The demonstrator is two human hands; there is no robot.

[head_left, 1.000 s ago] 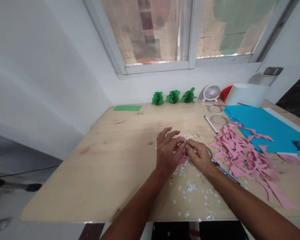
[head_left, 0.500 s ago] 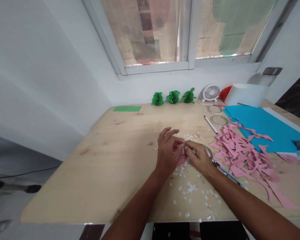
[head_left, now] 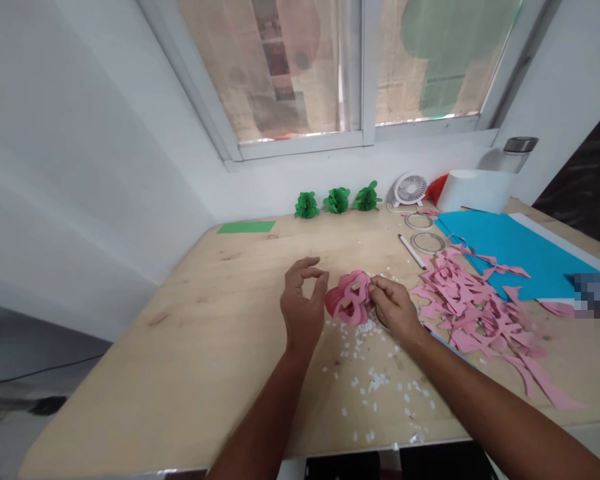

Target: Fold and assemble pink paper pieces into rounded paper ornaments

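My right hand (head_left: 394, 303) pinches the right edge of a pink paper flower (head_left: 349, 300), layered and partly fanned out, with openings in its face. It is held over the wooden table. Left of the flower is my left hand (head_left: 304, 303), thumb and forefinger tips meeting in a ring, apart from the petals; whether something small sits between them I cannot make out. White paper bits (head_left: 377, 381) lie scattered beneath and in front of the flower. A pile of pink paper scraps (head_left: 473, 293) spreads right of my right hand, and my right forearm partly covers a blue-edged tool.
Three green paper shapes (head_left: 337, 200) stand along the wall, right of a green paper strip (head_left: 247, 227). Toward the back right are a small white fan (head_left: 410, 190), tape rolls (head_left: 427, 243), a white pen (head_left: 411, 251) and blue sheets (head_left: 500, 240).
My left hand has drawn away to the left from the flower. The flower, earlier mostly covered by my hands, now shows opened out in my right hand. The view has shifted slightly.
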